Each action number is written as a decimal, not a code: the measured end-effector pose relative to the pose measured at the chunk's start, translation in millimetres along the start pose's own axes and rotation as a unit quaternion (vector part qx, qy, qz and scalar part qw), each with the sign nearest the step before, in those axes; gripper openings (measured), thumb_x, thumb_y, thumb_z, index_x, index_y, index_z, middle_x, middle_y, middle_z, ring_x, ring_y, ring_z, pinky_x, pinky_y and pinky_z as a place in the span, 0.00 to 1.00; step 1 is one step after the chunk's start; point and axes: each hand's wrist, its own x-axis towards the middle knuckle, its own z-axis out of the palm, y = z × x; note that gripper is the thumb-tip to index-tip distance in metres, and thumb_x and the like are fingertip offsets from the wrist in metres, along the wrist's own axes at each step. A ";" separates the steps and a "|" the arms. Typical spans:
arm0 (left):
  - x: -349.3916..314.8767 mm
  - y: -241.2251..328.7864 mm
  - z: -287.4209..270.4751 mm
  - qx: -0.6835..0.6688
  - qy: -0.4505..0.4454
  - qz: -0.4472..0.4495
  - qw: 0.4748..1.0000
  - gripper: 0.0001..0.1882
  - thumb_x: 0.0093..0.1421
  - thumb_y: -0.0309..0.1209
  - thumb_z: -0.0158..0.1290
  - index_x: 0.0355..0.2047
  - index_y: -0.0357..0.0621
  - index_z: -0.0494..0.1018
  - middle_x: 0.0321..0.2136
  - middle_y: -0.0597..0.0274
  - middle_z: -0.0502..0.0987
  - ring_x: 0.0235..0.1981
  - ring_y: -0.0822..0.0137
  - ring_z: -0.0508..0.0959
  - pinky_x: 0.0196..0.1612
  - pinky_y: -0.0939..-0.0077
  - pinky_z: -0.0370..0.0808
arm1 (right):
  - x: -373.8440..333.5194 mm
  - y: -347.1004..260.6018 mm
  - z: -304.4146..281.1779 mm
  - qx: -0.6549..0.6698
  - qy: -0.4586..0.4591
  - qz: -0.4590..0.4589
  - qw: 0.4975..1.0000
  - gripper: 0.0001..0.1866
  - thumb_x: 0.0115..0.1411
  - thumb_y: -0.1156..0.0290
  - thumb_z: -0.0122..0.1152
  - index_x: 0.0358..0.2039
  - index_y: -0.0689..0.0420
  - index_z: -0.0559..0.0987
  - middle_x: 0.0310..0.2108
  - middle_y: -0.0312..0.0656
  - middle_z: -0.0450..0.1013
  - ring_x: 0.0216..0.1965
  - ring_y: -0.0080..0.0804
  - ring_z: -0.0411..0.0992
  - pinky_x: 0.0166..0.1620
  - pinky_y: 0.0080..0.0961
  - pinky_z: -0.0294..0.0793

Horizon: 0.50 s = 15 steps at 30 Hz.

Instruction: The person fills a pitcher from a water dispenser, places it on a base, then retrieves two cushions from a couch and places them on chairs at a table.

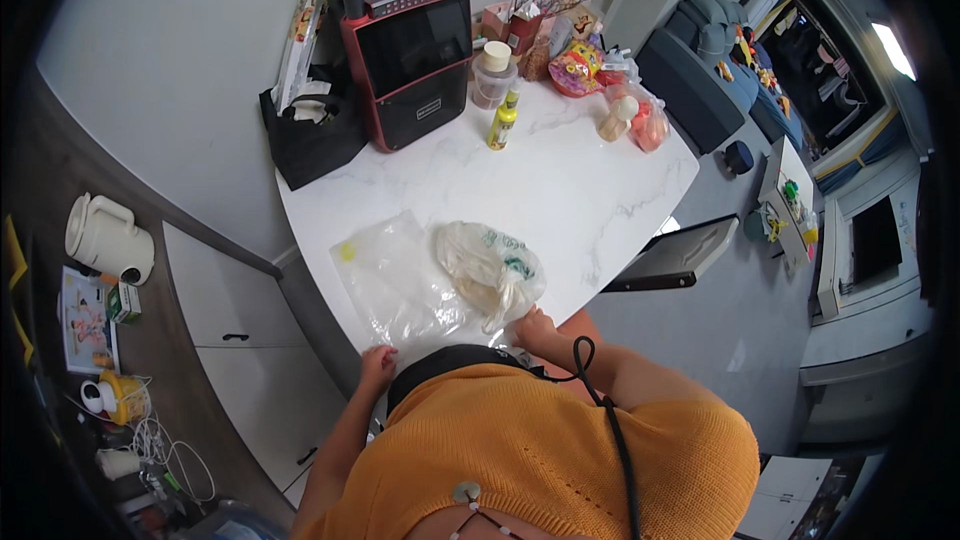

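A large clear plastic bag [400,285] lies flat and wrinkled at the near edge of the white marble-patterned table [590,200]. It has a small yellow spot near its far left corner. On its right part rests a crumpled whitish plastic bag [490,265] with green print; what it holds, if anything, is hidden. My left hand [377,366] is closed at the near left edge of the clear bag, its fingertips on the film. At the near right, my right hand [536,328] is closed on the film's edge, close beside the crumpled bag.
Farther back stand a red-and-black speaker [410,60] with two microphones, a black bag [310,140], a lidded clear jar [493,80] and a yellow bottle [503,122]. Several packages [578,68] crowd the far right corner. A chair [680,255] stands against the right side.
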 end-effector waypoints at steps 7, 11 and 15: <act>-0.7 42.5 -13.6 0.115 -0.022 -0.038 0.992 0.14 0.42 0.22 0.55 0.32 0.46 0.71 0.25 0.60 0.70 0.32 0.56 0.70 0.39 0.64 0.67 | 0.9 39.8 11.4 -0.041 0.105 -0.147 0.983 0.18 0.49 0.74 0.56 0.41 0.67 0.71 0.39 0.54 0.70 0.36 0.39 0.75 0.30 0.27 0.77; -2.5 46.4 -13.5 0.146 -0.023 -0.028 0.989 0.14 0.44 0.21 0.54 0.34 0.45 0.69 0.29 0.57 0.71 0.34 0.53 0.70 0.41 0.61 0.67 | -2.6 54.6 -4.8 -0.050 0.060 -0.224 0.971 0.20 0.51 0.73 0.55 0.45 0.64 0.69 0.40 0.53 0.70 0.35 0.41 0.75 0.30 0.29 0.77; -6.9 43.6 0.1 0.171 0.028 0.004 0.985 0.14 0.45 0.19 0.52 0.34 0.45 0.69 0.31 0.54 0.71 0.36 0.50 0.70 0.42 0.60 0.67 | 22.4 79.3 -4.4 -0.113 -0.025 -0.308 0.944 0.19 0.53 0.73 0.54 0.47 0.60 0.68 0.41 0.49 0.71 0.35 0.40 0.76 0.30 0.32 0.77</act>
